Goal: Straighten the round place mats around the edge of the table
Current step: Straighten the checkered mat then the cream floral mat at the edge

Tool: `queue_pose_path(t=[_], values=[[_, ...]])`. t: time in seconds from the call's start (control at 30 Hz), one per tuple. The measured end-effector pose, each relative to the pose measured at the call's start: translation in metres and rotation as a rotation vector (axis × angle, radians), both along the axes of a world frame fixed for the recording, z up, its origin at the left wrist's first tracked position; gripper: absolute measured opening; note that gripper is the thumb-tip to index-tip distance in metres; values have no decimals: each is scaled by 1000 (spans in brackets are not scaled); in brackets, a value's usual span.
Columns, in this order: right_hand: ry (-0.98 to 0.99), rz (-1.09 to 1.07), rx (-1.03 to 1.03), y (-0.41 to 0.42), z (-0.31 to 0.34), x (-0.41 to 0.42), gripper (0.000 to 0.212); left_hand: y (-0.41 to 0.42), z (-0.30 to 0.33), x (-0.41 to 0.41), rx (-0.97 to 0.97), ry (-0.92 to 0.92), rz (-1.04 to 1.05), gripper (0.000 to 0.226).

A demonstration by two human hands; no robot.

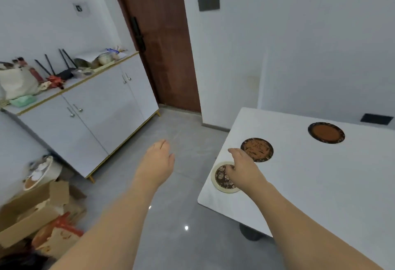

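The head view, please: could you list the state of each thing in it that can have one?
Cream-rimmed mat: flat on the table's near corner, right hand on it.
Middle brown mat: flat, untouched.
Far dark-rimmed mat: flat, untouched.
Right hand: resting on the cream-rimmed mat.
Left hand: open, empty, over the floor.
Door: closed.
Cabinet doors: closed.
Cardboard box: flaps open.

home | wooden door (pixel 162 41) | cluttered sideboard (pixel 85 98) | dining table (pixel 320 173)
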State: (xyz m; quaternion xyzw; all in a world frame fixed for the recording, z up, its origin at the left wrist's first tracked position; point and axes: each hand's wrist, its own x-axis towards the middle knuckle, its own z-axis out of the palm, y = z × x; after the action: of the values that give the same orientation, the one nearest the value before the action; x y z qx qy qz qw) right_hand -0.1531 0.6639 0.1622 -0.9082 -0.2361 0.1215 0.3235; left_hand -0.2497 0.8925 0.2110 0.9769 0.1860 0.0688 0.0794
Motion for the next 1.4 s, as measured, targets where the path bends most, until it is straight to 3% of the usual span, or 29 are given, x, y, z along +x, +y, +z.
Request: queue_pose_path(t=[0.2, 0.47, 0.53, 0.6, 0.7, 0.9, 0.97, 1.07, 1.1, 1.2, 1.4], values=[[187, -277, -45, -12, -46, 35, 55, 0, -38, 92, -85, 131, -183, 46], [612, -784, 136, 11, -134, 63, 51, -11, -156, 191, -331, 400, -236, 34], [722, -879, 175, 14, -160, 65, 40, -23, -188, 205, -417, 482, -225, 41], [773, -966, 199, 19, -183, 69, 9, -34, -218, 214, -448, 530, -236, 40], [757, -1059, 258, 35, -208, 80, 33, -43, -247, 221, -366, 525, -210, 33], [733, -1156, 275, 49, -226, 91, 31, -49, -274, 229, -227, 417, -24, 35], [739, -1147, 258, 47, -227, 89, 30, -49, -274, 235, -259, 425, 42, 32], [696, -1095, 208, 31, -216, 84, 17, -47, -266, 243, -316, 421, 62, 6], [670, -1088, 187, 20, -211, 81, 12, -52, -263, 241, -319, 437, 56, 13], [615, -1129, 197, -27, -201, 71, 26, -93, -254, 227, -384, 491, -10, 24], [467, -1263, 248, -151, -195, 45, 15, -214, -241, 204, -646, 518, -135, 29]])
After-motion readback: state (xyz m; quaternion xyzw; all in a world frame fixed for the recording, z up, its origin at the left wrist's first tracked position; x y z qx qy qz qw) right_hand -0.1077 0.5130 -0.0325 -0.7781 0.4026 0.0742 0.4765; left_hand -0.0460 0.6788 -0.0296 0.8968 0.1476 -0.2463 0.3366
